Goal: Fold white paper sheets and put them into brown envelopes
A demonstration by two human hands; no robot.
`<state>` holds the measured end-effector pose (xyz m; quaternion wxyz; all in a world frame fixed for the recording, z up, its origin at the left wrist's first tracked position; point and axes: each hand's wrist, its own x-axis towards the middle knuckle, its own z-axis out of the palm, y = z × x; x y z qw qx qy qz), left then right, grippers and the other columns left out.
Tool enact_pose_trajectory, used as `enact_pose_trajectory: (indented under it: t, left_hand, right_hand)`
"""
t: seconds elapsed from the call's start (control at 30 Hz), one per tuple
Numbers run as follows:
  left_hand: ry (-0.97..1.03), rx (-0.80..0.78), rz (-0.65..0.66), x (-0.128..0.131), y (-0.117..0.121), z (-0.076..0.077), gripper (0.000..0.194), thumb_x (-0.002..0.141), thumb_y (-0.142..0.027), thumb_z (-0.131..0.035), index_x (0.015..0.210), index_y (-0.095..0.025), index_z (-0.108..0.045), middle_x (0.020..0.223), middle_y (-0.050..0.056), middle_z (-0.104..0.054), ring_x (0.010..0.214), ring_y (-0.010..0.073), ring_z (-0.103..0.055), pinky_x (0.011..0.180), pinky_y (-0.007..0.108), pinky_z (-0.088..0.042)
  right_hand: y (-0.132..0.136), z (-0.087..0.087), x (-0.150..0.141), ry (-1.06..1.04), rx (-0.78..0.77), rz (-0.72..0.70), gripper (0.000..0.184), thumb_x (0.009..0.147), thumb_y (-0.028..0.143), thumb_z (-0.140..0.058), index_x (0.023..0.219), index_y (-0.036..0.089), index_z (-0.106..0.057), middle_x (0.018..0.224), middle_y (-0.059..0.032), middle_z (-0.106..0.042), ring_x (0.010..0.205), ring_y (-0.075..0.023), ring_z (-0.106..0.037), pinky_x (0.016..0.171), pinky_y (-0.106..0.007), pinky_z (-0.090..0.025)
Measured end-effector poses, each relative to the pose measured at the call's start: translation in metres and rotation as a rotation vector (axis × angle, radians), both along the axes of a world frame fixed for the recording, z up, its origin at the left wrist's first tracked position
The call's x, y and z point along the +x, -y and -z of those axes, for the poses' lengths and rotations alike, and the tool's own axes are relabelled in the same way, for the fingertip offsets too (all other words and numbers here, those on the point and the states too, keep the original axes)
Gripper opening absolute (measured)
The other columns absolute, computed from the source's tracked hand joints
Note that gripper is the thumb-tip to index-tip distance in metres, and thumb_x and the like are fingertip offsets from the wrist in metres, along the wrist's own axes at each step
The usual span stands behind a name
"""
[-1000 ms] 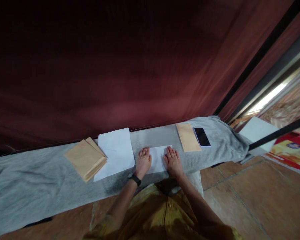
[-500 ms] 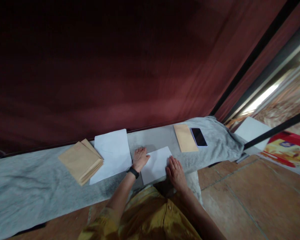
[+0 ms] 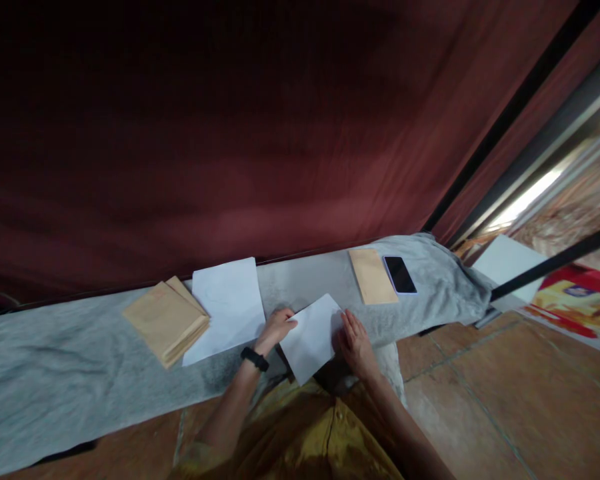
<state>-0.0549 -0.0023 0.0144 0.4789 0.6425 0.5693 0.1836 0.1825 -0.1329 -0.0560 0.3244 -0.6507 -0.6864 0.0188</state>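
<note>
A white sheet of paper (image 3: 313, 337), seemingly folded, is in front of me at the bench's near edge, turned at an angle with its lower corner toward my body. My left hand (image 3: 279, 327) grips its left edge, thumb on top and fingers beneath. At the right edge, my right hand (image 3: 355, 341) holds the paper's side, fingers close together and pointing away from me. Left of my hands lies a stack of larger white paper (image 3: 230, 307). Several brown envelopes (image 3: 167, 320) rest partly on that stack's left side.
A grey cloth (image 3: 70, 353) covers the long narrow bench. To the right lie a single brown envelope (image 3: 373, 277) and a phone (image 3: 400, 275). A dark red curtain (image 3: 260, 167) hangs behind the bench. A red printed box (image 3: 580, 300) stands beyond the right end.
My left hand went from lying flat on the paper to gripping its left edge. The paper has turned and its near corner has come toward me. My right hand stays at the right edge.
</note>
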Motion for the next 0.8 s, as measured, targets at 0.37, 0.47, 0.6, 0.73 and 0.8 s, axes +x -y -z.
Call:
enact_pose_trajectory:
  t: [0.37,0.47,0.6,0.73,0.8]
  left_hand:
    - [0.496,-0.262,-0.359,-0.017,0.027,0.010,0.038,0.054,-0.041,-0.078,0.081,-0.017,-0.065,0.073,0.002,-0.070,0.065,0.0180,-0.064,0.060,0.027,-0.046]
    - [0.543,-0.336,-0.402,-0.012,0.036,0.014,0.038,0.053,-0.038,-0.079,0.083,-0.018,-0.065,0.075,0.002,-0.072,0.065,0.0183,-0.065,0.060,0.028,-0.048]
    - [0.573,-0.408,-0.395,-0.009,0.046,0.014,0.036,0.055,-0.033,-0.079,0.085,-0.018,-0.067,0.078,0.002,-0.074,0.065,0.0185,-0.067,0.059,0.028,-0.049]
    - [0.593,-0.421,-0.434,-0.011,0.050,0.016,0.039,0.056,-0.033,-0.080,0.090,-0.018,-0.068,0.083,0.003,-0.075,0.070,0.0192,-0.069,0.063,0.029,-0.051]
    - [0.591,-0.394,-0.488,-0.013,0.048,0.020,0.042,0.057,-0.036,-0.081,0.094,-0.020,-0.068,0.086,0.003,-0.076,0.075,0.0191,-0.069,0.066,0.029,-0.052]
  right_hand:
    - [0.002,-0.012,-0.002,-0.063,-0.030,-0.138,0.077,0.085,0.003,-0.042,0.159,0.023,-0.031,0.158,-0.0139,-0.043,0.144,-0.0286,-0.044,0.112,-0.053,-0.046]
    - [0.001,-0.015,-0.002,-0.075,-0.061,-0.186,0.081,0.081,0.001,-0.045,0.158,0.023,-0.035,0.156,-0.0141,-0.045,0.141,-0.0292,-0.046,0.112,-0.054,-0.046]
    - [-0.001,-0.013,0.002,-0.105,-0.055,-0.211,0.077,0.078,0.000,-0.048,0.152,0.023,-0.045,0.151,-0.0132,-0.051,0.137,-0.0281,-0.050,0.112,-0.054,-0.045]
    - [-0.004,-0.013,0.006,-0.134,-0.042,-0.197,0.065,0.082,0.000,-0.049,0.142,0.025,-0.058,0.146,-0.0104,-0.057,0.134,-0.0264,-0.054,0.112,-0.052,-0.046]
    - [-0.006,-0.015,0.006,-0.150,-0.058,-0.197,0.059,0.086,0.002,-0.049,0.138,0.027,-0.061,0.144,-0.0092,-0.060,0.131,-0.0256,-0.057,0.109,-0.050,-0.049]
